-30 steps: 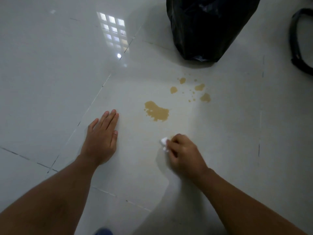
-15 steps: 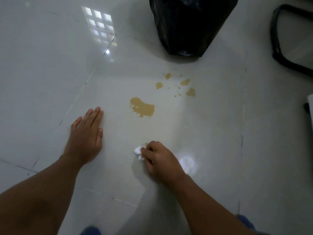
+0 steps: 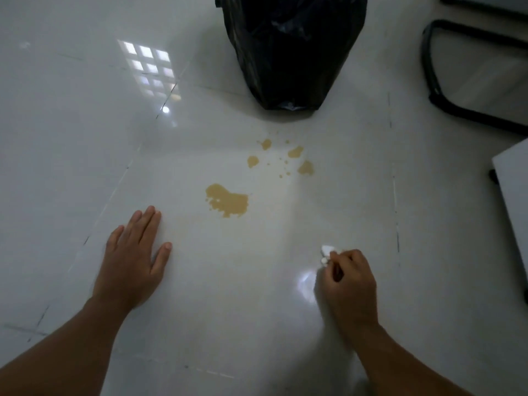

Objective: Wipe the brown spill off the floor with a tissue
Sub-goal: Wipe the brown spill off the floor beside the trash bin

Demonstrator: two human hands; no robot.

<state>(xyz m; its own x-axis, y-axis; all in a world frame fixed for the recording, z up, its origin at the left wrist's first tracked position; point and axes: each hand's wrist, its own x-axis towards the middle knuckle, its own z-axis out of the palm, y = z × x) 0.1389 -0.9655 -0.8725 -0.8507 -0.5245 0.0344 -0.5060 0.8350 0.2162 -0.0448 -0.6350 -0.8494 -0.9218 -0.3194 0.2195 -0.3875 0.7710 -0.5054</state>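
Both hands are low: my left hand (image 3: 132, 260) lies flat on the floor (image 3: 71, 144), right hand (image 3: 347, 284) pinches a crumpled tissue (image 3: 326, 252), well apart from the brown spill (image 3: 228, 203).

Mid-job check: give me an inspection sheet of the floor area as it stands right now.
Surface: glossy white tiled floor, window reflection on it.
Job's things: brown spill, one large patch plus small spots beyond; tissue wadded, clear of the spill.
Clutter: black bin bag behind the spill.
Hands: left hand flat on the floor; right hand grips the tissue.
Cables: nothing seen.
Surroundings: black chair frame at right.
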